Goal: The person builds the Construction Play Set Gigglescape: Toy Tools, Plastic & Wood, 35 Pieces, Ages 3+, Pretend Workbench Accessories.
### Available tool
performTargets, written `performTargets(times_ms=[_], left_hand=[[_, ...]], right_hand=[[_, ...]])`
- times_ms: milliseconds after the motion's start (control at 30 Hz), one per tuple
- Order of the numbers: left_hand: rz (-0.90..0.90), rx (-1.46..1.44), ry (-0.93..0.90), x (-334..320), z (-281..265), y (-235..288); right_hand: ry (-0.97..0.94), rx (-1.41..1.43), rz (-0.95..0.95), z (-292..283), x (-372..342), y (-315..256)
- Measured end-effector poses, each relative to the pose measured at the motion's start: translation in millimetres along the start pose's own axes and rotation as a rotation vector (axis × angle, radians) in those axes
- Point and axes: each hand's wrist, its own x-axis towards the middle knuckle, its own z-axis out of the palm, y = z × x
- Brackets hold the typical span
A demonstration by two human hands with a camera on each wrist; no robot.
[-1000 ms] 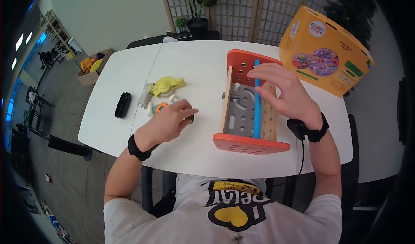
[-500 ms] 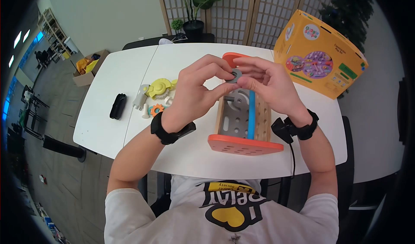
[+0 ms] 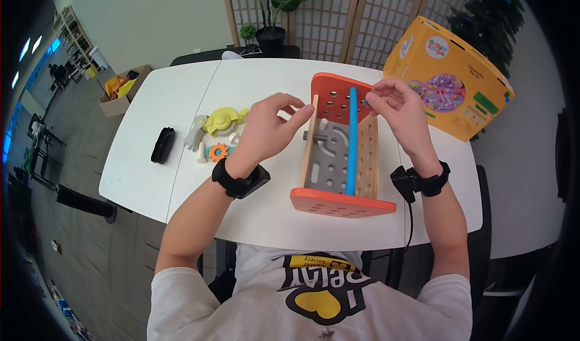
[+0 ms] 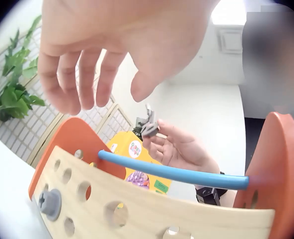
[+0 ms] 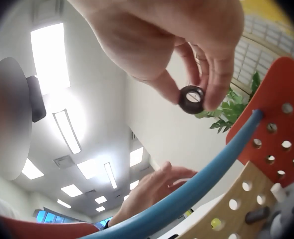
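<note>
My right hand (image 3: 400,111) pinches a small grey nut (image 5: 191,109) between thumb and fingertips, its round hole showing in the right wrist view. It is raised over the far right part of a toy toolbox with red end panels (image 3: 341,203), wooden sides and a blue bar handle (image 3: 352,154). My left hand (image 3: 270,126) hovers by the toolbox's left wooden side (image 4: 142,211), fingers loosely bent with nothing between them. A grey bolt (image 4: 50,204) goes through a hole in that side, its shank (image 5: 258,215) jutting inside.
Left of the toolbox lie a yellow toy piece (image 3: 220,121), an orange gear (image 3: 217,152) and other small toy parts. A black case (image 3: 163,145) is farther left on the white table (image 3: 136,160). A big yellow box (image 3: 450,78) stands at the back right.
My left hand came up from the loose parts to the nut, where both hands met above the toolbox. The hands have since parted, the nut going right with my right hand.
</note>
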Motion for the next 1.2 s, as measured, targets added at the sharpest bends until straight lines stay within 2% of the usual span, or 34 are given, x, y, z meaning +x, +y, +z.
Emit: performTargets(times_ms=[133, 300, 433, 633, 733, 833, 1133, 1200], left_hand=[[-0.142, 0.100, -0.116, -9, 16, -22], [-0.211, 0.104, -0.234, -16, 30, -28], [-0.210, 0.022, -0.198, -15, 31, -33], [-0.242, -0.115, -0.152, -17, 33, -43], [-0.277, -0.160, -0.149, -18, 36, -48], [-0.280, -0.167, -0.155, -18, 35, -48], [-0.243, -0.112, -0.153, -17, 38, -46], [-0.280, -0.091, -0.176, -17, 35, -39]], right_hand=[[-0.019, -0.107, 0.150, -5, 2, 36], [-0.209, -0.317, 0.287, 13, 9, 46], [-0.390, -0.555, 0.292, 33, 11, 29], [-0.469, -0.472, 0.312, 38, 21, 53], [-0.507, -0.161, 0.460, 43, 25, 56], [-0.535, -0.125, 0.497, 47, 30, 63], [-0.413, 0.048, 0.616, 52, 29, 74], [-0.479, 0.068, 0.605, 48, 27, 71]])
